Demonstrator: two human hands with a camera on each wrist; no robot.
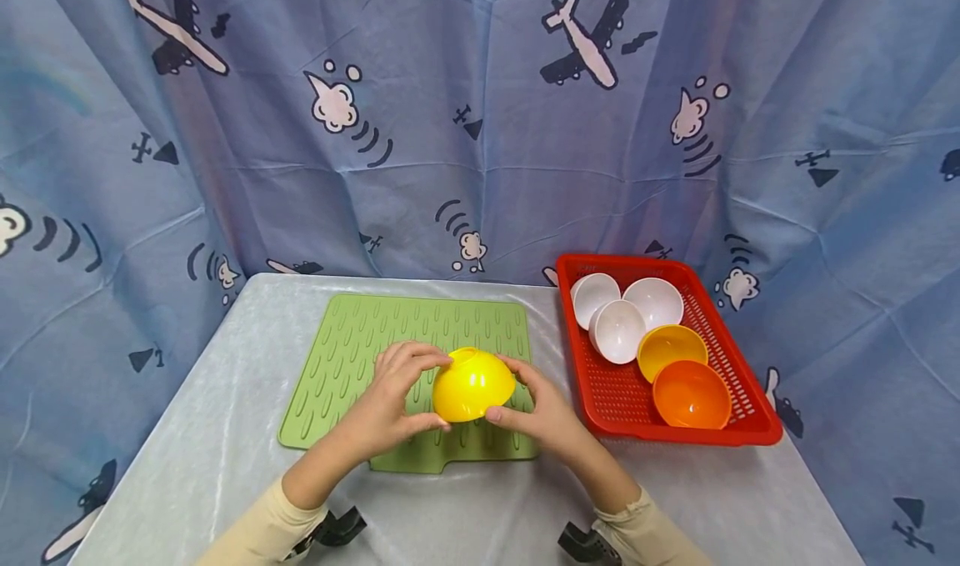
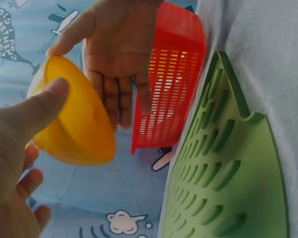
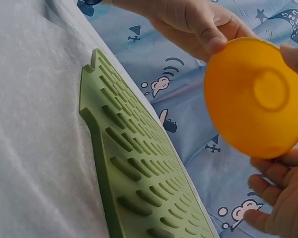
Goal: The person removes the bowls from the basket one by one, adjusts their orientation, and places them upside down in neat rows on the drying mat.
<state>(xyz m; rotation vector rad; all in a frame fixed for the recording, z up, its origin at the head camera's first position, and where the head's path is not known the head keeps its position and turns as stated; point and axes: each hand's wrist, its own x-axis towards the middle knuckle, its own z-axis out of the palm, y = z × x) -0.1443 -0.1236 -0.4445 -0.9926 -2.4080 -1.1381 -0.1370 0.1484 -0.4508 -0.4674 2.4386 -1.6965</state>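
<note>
A yellow bowl [image 1: 474, 387] is held between both hands above the green drying mat [image 1: 420, 320], its foot turned up and away in the head view. My left hand [image 1: 392, 399] grips its left side, thumb near the rim and fingers toward the base. On the opposite side my right hand [image 1: 546, 412] holds it the same way, thumb low at the rim. In the left wrist view the bowl [image 2: 82, 116] is tilted between the two hands. The right wrist view shows one whole round face of the bowl [image 3: 248, 104], with the foot ring visible.
Right of the mat stands a red perforated basket [image 1: 611, 408]. It holds several bowls: white ones [image 1: 617, 331], a yellow-orange one [image 1: 672, 351] and an orange one [image 1: 692, 393]. A grey-white cloth covers the table [image 1: 217, 383]. A blue patterned curtain [image 1: 450, 132] hangs behind and at both sides.
</note>
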